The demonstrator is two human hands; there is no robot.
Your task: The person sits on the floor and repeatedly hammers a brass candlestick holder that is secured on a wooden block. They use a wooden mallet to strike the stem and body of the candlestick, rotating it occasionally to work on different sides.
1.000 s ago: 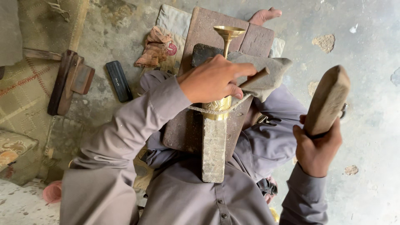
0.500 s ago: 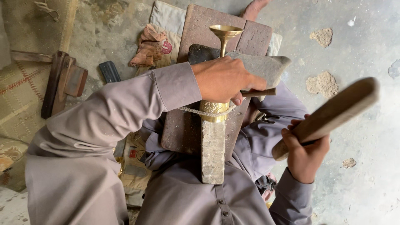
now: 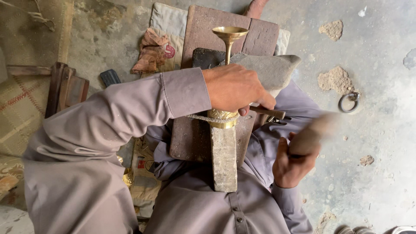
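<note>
1. I take the brass goblet-shaped piece (image 3: 226, 78) as my landmark. It stands upright on a long stone block (image 3: 224, 158), and its long axis runs away from the body, flared cup at the far end.
2. Left of the piece, a crumpled reddish rag (image 3: 151, 52) and a small dark block (image 3: 110, 78) lie on the floor, well apart from it.
3. My left hand (image 3: 236, 89) sits right on the piece, its grip clamped around the stem and on a thin tool (image 3: 268, 112) whose end pokes out to the right.
4. Right of the piece and nearer the body, my right hand (image 3: 292, 162) is closed on a wooden mallet (image 3: 314, 132), blurred, its head aimed toward the tool end.
5. Far right, a metal ring (image 3: 349, 102) lies on the floor.
</note>
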